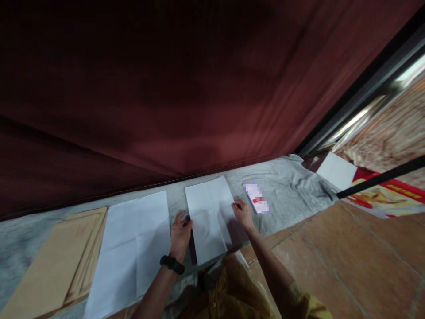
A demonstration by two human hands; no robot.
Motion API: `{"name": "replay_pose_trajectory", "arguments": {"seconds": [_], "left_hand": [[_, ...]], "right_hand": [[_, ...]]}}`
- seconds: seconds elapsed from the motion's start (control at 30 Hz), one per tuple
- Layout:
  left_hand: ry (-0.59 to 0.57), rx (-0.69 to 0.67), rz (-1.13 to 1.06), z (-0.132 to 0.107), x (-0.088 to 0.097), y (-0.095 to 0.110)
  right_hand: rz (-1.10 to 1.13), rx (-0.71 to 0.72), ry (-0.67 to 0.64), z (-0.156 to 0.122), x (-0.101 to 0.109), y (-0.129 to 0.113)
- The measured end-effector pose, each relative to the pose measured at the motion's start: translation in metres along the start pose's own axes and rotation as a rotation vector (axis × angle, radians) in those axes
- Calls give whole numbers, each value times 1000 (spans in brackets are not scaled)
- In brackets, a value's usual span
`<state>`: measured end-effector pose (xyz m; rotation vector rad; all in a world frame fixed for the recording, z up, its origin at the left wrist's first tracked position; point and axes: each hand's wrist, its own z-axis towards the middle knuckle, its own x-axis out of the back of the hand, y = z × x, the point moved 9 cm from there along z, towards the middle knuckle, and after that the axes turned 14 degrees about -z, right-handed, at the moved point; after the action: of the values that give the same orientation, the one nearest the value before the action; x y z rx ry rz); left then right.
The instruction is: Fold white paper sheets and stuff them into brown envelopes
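Observation:
A white sheet of paper (207, 221) with faint creases lies before me, a dark flat surface showing under its edges. At its right edge, the fingertips of my right hand (244, 215) are pinched together on the paper. My left hand (181, 232), with a black band on the wrist, is at the left edge. Its fingers are curved and apart, and the thumb touches or nearly touches the paper. Further left is a larger stack of white paper (133, 252) with fold lines. Beside that, several brown envelopes (56, 261) overlap.
Grey cloth (292, 190) covers the long ledge under these papers. A pale, pixelated flat item (255, 197) rests right of my right hand. Dark red fabric (199, 133) hangs behind. At right are a red and yellow printed sheet (388, 195), a black bar (381, 177) and floor tiles (348, 252).

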<state>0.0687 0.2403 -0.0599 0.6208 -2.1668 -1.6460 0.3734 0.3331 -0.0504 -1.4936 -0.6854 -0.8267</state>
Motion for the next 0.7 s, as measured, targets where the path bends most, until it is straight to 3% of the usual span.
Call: {"name": "replay_pose_trajectory", "arguments": {"seconds": [0.27,0.47,0.7], "left_hand": [[36,68,-85,-6,24,2],[28,94,-84,-3,22,0],[47,24,49,-2,28,7]], "right_hand": [[-7,33,-73,-8,-11,-13],[-76,33,-81,-10,-12,-15],[-123,69,-93,-18,-12,-16]]}}
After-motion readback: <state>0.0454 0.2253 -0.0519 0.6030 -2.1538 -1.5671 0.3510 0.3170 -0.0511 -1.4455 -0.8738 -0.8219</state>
